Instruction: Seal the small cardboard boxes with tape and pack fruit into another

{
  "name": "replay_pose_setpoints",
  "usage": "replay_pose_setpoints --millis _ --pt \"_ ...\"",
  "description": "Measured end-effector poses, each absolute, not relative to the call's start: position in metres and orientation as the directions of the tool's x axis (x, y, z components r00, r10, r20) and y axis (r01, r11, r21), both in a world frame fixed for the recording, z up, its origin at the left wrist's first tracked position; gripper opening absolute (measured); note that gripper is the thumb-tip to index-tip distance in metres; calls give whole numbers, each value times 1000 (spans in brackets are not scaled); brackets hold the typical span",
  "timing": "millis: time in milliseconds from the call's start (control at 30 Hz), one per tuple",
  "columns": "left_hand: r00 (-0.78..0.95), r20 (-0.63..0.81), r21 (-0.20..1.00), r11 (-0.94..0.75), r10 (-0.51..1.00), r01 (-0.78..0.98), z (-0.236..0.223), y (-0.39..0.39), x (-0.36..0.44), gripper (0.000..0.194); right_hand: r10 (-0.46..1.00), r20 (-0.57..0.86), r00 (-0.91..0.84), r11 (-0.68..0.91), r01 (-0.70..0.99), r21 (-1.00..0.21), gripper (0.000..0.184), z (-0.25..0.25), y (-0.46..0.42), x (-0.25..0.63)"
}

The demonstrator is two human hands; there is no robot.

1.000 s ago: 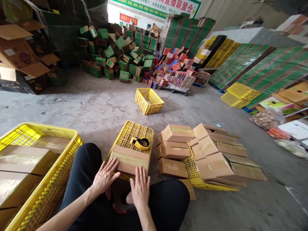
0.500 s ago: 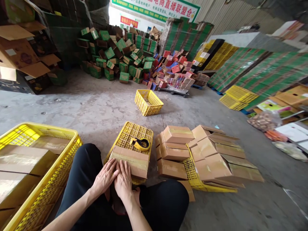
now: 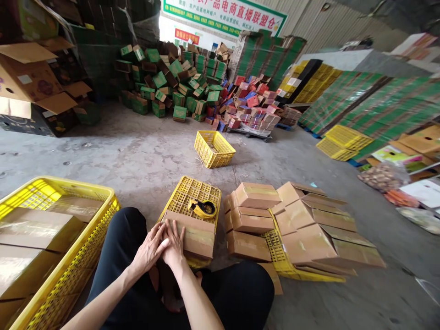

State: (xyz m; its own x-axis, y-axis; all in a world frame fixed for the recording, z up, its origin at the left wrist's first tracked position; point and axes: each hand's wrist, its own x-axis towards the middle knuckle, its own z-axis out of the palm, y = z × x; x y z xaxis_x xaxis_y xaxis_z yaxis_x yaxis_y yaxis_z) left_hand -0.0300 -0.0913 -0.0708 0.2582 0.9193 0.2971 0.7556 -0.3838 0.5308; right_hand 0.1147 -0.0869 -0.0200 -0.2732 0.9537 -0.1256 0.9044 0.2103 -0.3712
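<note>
A taped cardboard box (image 3: 197, 236) lies on an upturned yellow crate (image 3: 185, 192) between my knees. My left hand (image 3: 150, 247) rests at the box's left end, its fingers stretched out and its thumb over the other hand. Flat on the box's left part is my right hand (image 3: 174, 245), fingers spread, holding nothing. Behind the box, a yellow and black tape dispenser (image 3: 202, 208) sits on the crate.
At left stands a yellow crate (image 3: 112, 195) with cardboard boxes inside. To the right, several boxes (image 3: 250, 220) are stacked against a tilted yellow crate (image 3: 273, 247). Farther ahead, another yellow crate (image 3: 215, 151) stands on the concrete floor before piled green boxes (image 3: 160, 80).
My right hand has slid left and forward over the box, partly under the left thumb. The view has shifted slightly; the box and tape dispenser keep their places on the crate.
</note>
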Motion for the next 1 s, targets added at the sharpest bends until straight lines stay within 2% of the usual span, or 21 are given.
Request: replay_pose_setpoints --millis 200,367,500,567,733,900,1000 --pt "344 298 472 -451 890 758 -68 -85 -31 58 966 -72 -250 220 932 -288 60 -27 -78 131" --pt "385 315 364 -485 868 795 -70 -85 -29 52 996 -84 -31 14 981 -191 60 -36 -97 188" --pt "379 341 325 -486 860 811 -71 -81 -16 59 983 -94 156 -165 981 -101 63 -38 -120 229" --pt "372 357 305 -484 857 820 -72 -79 -4 64 979 -70 192 -199 974 -106 67 -42 -128 239" --pt "427 359 214 -519 830 828 -71 -82 38 79 985 20 170 -165 973 -163 78 -54 -130 242" --pt "536 313 183 -604 784 776 -66 -87 63 76 993 0 121 -119 978 -169 62 -53 -135 247" --pt "566 308 184 -632 765 753 -63 -83 52 73 991 4 134 -131 978 -164 59 -54 -149 249"
